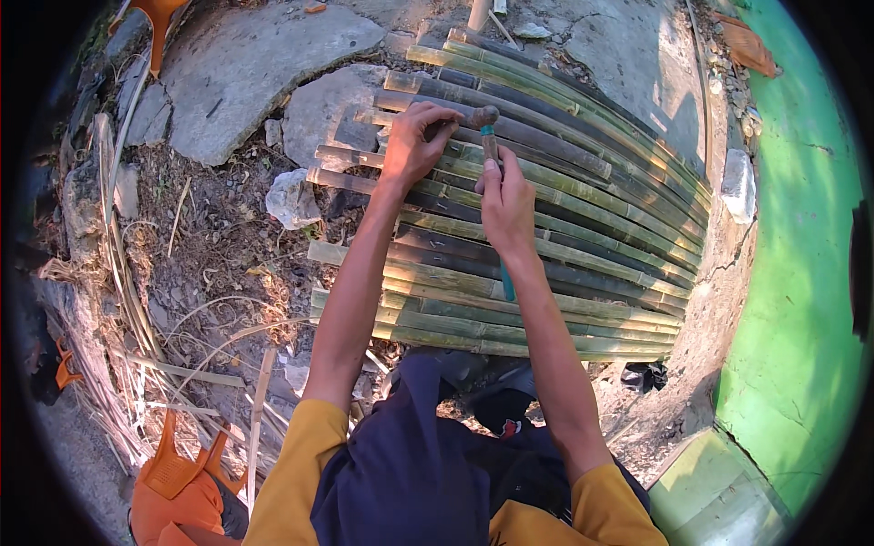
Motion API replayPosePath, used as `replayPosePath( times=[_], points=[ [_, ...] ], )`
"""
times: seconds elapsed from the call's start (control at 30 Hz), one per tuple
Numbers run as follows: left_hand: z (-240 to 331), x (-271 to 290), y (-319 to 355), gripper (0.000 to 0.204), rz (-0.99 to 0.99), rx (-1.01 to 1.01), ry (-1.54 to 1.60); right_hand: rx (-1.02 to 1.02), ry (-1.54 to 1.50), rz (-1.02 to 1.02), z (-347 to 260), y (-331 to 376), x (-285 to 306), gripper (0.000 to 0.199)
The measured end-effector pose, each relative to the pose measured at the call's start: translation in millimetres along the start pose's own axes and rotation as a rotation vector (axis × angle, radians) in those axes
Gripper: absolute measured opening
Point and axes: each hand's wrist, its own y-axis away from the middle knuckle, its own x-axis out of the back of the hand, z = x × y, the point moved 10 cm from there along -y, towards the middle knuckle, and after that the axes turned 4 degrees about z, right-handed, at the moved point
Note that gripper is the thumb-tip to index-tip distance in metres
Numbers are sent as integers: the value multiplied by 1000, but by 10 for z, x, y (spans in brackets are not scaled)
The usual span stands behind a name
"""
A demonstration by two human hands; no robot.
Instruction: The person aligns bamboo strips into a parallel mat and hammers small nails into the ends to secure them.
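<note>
Rows of split bamboo slats (583, 196), green and dark brown, lie side by side before me like a panel. My right hand (507, 205) is closed around the handle of a hammer (488, 136), whose rusty head points away from me over the slats. The teal lower end of its handle shows below my wrist. Just left of the hammer head, my left hand (419, 141) rests at the slats near their left ends. Its thumb and fingers are pinched together; whatever sits between them is too small to make out.
Broken concrete slabs (264, 77) and a white stone (292, 199) lie left of the bamboo. Loose bamboo strips (127, 273) run along the left. An orange chair (173, 469) stands at lower left. At right, a pale block (738, 187) lies beside a green surface (801, 246).
</note>
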Motion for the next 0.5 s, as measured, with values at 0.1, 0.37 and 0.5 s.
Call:
replayPosePath(
  times=[0.1,0.37,0.5],
  points=[
    [5,-19,0,17,-16,-9,10,-12,-7,-11,16,-1,-6,34],
    [-19,-30,18,16,-4,-1,-26,-28,-34,1,161,-58,-71,32],
    [55,-3,15,18,10,-43,-37,-90,-76,-21,302,-30,-142,33]
  ],
)
